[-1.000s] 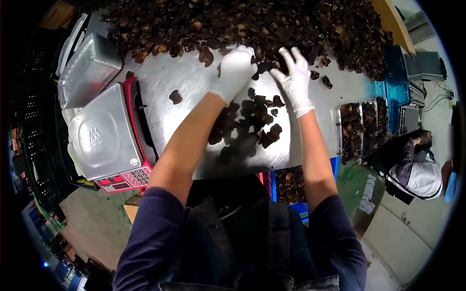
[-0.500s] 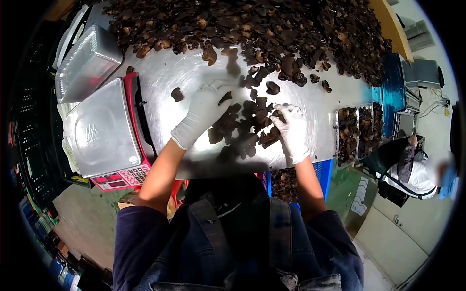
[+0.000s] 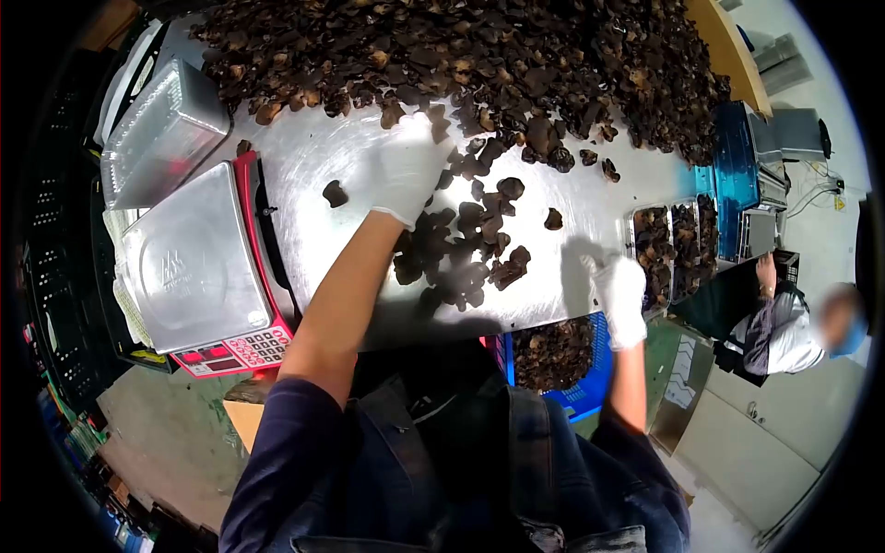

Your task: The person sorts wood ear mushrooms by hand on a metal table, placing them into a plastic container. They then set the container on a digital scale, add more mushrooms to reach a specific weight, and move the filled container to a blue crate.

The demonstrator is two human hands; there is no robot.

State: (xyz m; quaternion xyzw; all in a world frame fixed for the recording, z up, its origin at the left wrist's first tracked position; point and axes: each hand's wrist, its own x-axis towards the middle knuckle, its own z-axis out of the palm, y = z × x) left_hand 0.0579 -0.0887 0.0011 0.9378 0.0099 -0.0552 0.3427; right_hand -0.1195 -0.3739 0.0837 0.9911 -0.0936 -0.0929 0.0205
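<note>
At our far left, well apart from our left hand [image 3: 412,175], we have the clear boxes [image 3: 152,152] and, closer to us, the scale [image 3: 189,263]. One lone piece [image 3: 335,194] lies just left of that hand, flat on the table [image 3: 544,281].

Our left hand, gloved, reaches forward to the near edge of the pile [image 3: 461,55], which spreads beyond both our hands. Its fingers are blurred — we cannot tell whether they grip anything.

The loose pieces [image 3: 470,219] lie between our hands, just right of the left one, which is clearly the nearer. Their scatter is longest away from us, running from the pile's edge back toward our body, slanting a little left as it comes. A single stray piece [image 3: 553,219] sits apart, forward and left of our right hand [image 3: 619,290].

That hand is at the table's near edge, fingers loosely bent; we cannot tell if they hold a piece. The blue basket [image 3: 585,405] is below and left of it, the filled trays [image 3: 633,226] just forward and right — with a blue bin [image 3: 733,184] and another person [image 3: 779,336] farther right.
</note>
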